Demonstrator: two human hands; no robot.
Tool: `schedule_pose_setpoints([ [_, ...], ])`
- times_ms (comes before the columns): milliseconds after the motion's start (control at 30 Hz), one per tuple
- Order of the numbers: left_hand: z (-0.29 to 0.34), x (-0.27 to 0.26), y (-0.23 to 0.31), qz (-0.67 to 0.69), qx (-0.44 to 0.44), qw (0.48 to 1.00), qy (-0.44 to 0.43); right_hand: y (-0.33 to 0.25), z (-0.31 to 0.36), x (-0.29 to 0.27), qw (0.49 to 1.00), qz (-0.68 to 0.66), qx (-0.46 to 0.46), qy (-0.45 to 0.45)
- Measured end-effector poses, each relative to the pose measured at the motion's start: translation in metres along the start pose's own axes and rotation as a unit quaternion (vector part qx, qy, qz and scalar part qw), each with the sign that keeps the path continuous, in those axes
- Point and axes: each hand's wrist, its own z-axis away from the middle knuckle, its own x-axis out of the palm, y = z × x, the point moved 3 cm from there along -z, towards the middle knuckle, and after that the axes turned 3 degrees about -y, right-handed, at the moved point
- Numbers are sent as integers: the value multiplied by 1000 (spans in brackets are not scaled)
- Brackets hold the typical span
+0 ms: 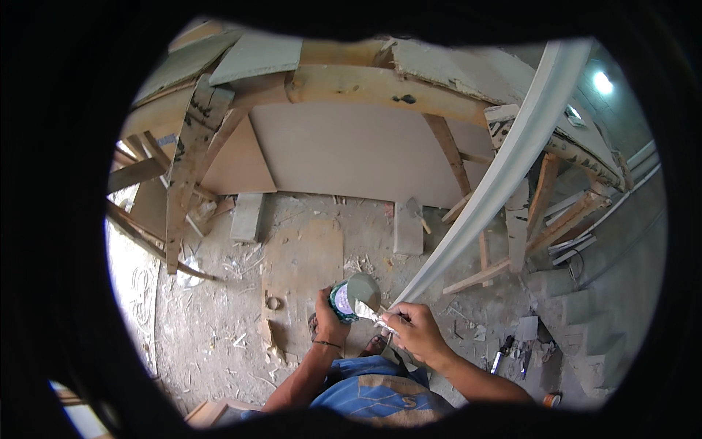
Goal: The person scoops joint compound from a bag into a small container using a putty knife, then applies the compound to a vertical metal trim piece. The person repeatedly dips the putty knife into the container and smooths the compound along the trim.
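My left hand (331, 322) is wrapped round a small tub (341, 301) with a teal side and a pale purple patch. The tub is tilted, and its round grey-green end (363, 288) faces up; whether this is a lid or contents I cannot tell. In my right hand (415, 329) is a thin tool with a flat, whitish end (365, 310), which looks like a putty knife. That end lies against or just over the tub's near edge. A long white moulding strip (479, 205) slants from the upper right down to just beyond my right hand.
Ahead stands a rough wooden trestle (351, 84) with boards on top. A large pale panel (344, 154) leans behind it. Two grey blocks (248, 218) (408, 228), a flat board (303, 252), a tape roll (273, 302) and scraps lie on the floor. Steps (585, 322) rise at right.
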Motion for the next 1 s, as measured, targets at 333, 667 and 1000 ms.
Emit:
schedule_pose_setpoints([
  [333,-22,24,20,11,-81,995,-55,13,14,-6,946,-299,64,107],
  [667,-27,67,27,27,-118,983,-136,17,55,-7,913,-377,80,135],
  [1000,-15,67,25,-20,-134,987,-80,-124,103,-73,929,-323,-164,73],
])
